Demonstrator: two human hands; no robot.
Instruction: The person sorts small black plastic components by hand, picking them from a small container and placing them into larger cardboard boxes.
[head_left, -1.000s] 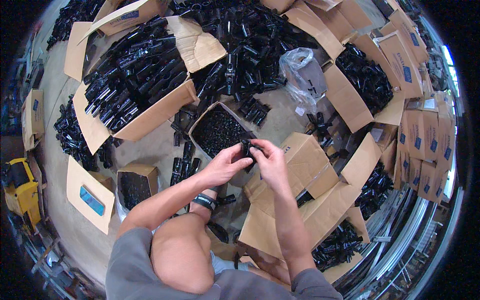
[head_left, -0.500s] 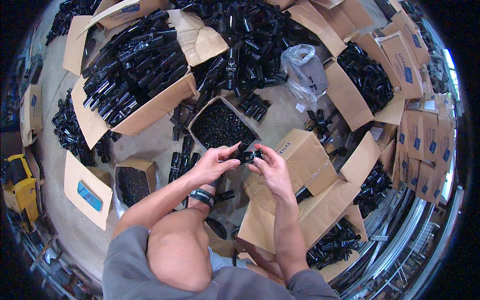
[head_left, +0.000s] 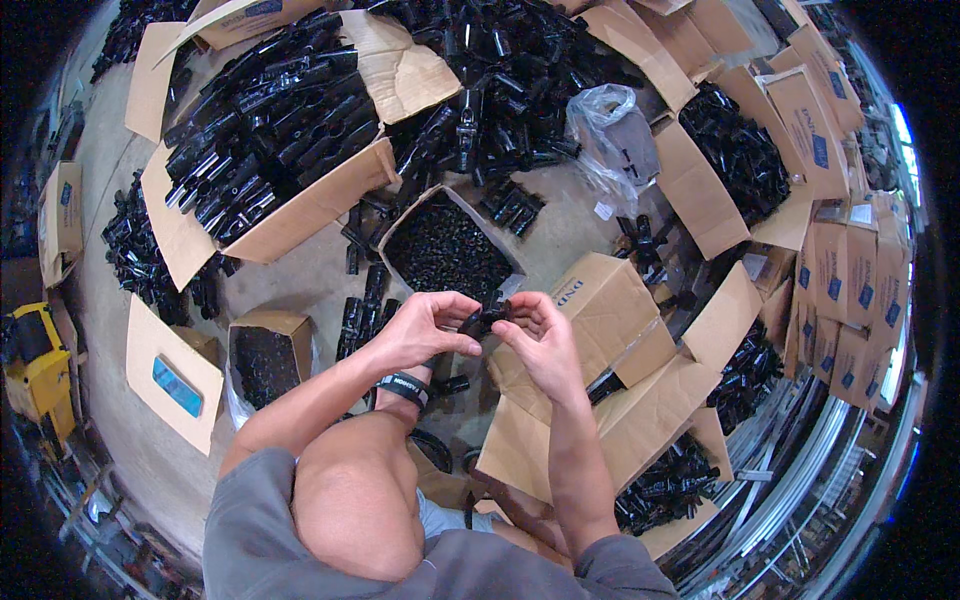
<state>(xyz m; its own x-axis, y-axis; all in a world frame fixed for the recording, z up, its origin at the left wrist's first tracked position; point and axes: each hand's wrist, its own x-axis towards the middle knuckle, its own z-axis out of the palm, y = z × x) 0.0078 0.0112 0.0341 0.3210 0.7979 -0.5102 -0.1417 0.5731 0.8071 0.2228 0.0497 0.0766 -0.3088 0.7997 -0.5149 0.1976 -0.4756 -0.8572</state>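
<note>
Between my two hands is a small glossy black part, too dark to make out its exact kind. My right hand is closed on its right end, thumb against the near side and fingers behind. My left hand curves round the left end, thumb below and fingertips above, also closed on it. Just beyond my hands stands an open carton of tiny black pieces. A closed-up cardboard box lies to the right of my right hand.
A large carton of black tubular parts stands far left, beside a loose heap of them. A clear plastic bag sits far right. At left are a phone on cardboard and a small box. Stacked cartons line the right.
The black part has turned in my hands and shows less of its length. My left thumb and fingers have spread wider around it, and my right fingers have curled over it.
</note>
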